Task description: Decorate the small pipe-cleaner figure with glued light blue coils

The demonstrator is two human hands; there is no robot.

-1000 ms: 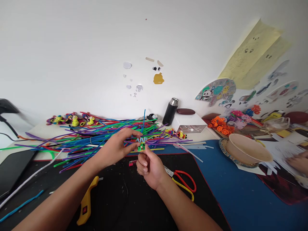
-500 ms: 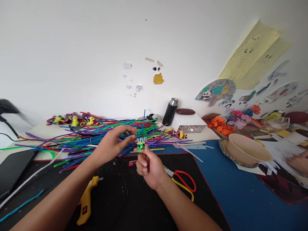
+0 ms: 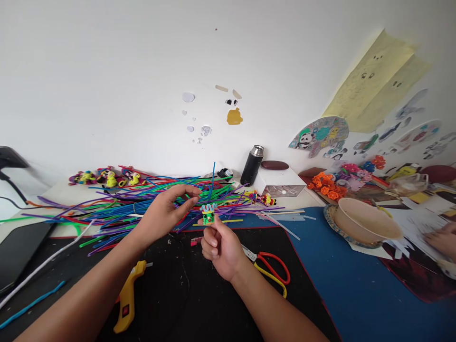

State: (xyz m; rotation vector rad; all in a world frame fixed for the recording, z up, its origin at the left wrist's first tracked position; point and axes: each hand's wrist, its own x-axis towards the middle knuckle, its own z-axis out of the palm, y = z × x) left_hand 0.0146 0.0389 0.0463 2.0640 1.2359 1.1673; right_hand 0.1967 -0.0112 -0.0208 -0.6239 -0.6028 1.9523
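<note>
Between the thumb and fingers of my right hand (image 3: pixel 223 249) is a small green pipe-cleaner figure (image 3: pixel 208 218). It has dark eyes, a yellow band and a wavy light-blue top. My left hand (image 3: pixel 169 209) hovers just to the left of the figure, thumb and fingertips bent and slightly apart, with nothing visible in them. Behind both hands spreads a loose heap of coloured pipe cleaners (image 3: pixel 117 212), mostly blue, green and purple. One blue stem (image 3: pixel 213 178) sticks up behind the figure.
A yellow glue gun (image 3: pixel 125 304) lies by my left forearm, and scissors (image 3: pixel 274 270) with red and yellow handles lie behind my right wrist. A black thermos (image 3: pixel 252 165), a white box (image 3: pixel 280 181) and a bowl (image 3: pixel 370 221) stand farther off. Another person's hand (image 3: pixel 441 240) rests at far right.
My left hand has drawn back slightly to the left and down from the figure. The figure in my right hand has tilted or shifted only a little.
</note>
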